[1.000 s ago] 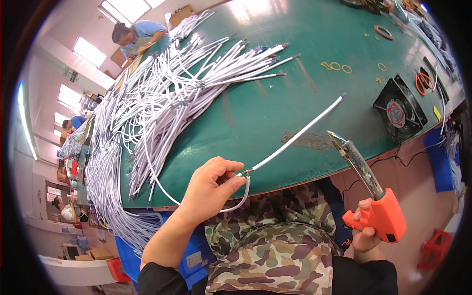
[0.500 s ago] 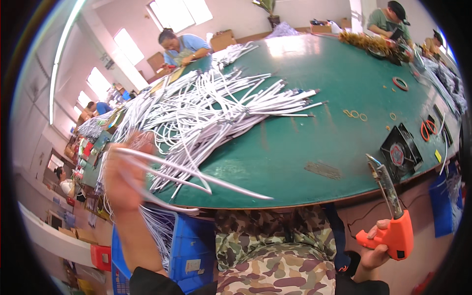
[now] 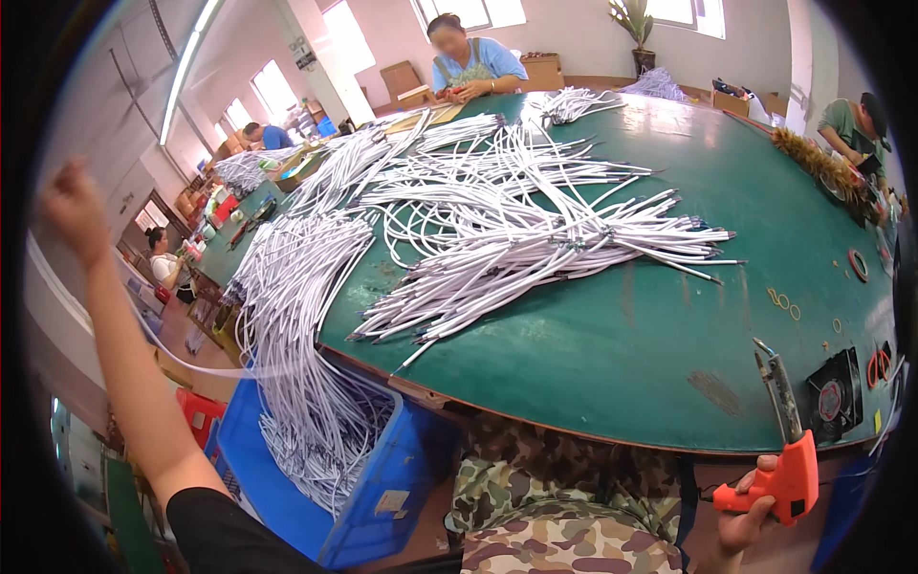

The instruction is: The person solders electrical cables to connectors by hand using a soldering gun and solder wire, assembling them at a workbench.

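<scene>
My left hand is raised at the far left, blurred and closed. A white cable trails from beside its wrist toward the bin; the grip itself is smeared. My right hand is wrapped round the handle of a red-orange soldering gun, its metal tip pointing up over the table edge. Tied bundles of white cables with dark ends cover the middle of the green table. More white cables hang over the edge into a blue bin beside my legs.
At the right lie a black fan-like unit, orange-handled scissors, yellow rings and a roll of tape. A co-worker sits across the table, another person at the far right. A red container stands behind the bin.
My left hand has swung up and left, away from the table, with white cable trailing. The view has turned left, showing more of the bin. My right hand still holds the soldering gun.
</scene>
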A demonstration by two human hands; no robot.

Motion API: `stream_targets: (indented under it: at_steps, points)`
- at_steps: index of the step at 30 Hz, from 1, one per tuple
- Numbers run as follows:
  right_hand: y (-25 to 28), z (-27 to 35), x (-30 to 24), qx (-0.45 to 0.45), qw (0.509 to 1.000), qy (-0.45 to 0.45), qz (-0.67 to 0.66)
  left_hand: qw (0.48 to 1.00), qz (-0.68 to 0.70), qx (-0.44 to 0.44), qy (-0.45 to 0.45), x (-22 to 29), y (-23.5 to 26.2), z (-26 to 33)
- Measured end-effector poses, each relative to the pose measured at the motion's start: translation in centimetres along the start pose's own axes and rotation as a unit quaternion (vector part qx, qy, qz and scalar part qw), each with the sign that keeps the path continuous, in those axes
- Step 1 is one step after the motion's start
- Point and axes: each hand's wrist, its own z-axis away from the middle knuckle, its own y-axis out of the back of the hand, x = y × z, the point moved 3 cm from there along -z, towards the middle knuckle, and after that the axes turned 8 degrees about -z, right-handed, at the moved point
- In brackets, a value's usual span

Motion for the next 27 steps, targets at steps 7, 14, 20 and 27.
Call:
stream_targets:
  at_steps: [7, 14, 20, 27]
  points:
    - [-3.0, -0.7, 1.2, -0.033, 0.998, -0.032, 0.031, 0.9, 0.084, -0.411, 0.121, 8.9, -17.0, 31.4]
    - [-5.0, -1.2, 1.2, -0.028, 0.996, -0.066, 0.06, 0.757, 0.382, -0.499, 0.18, 32.3, -12.7, 37.4]
    - [-4.9, -0.8, 2.0, -0.027, 0.994, -0.105, -0.006, 0.768, 0.444, -0.462, -0.03, 46.9, -4.0, 28.3]
    - [-0.8, 0.4, 0.1, -0.005, 0.993, -0.119, -0.006, 0.488, 0.551, -0.504, 0.453, 43.3, -8.7, 25.4]
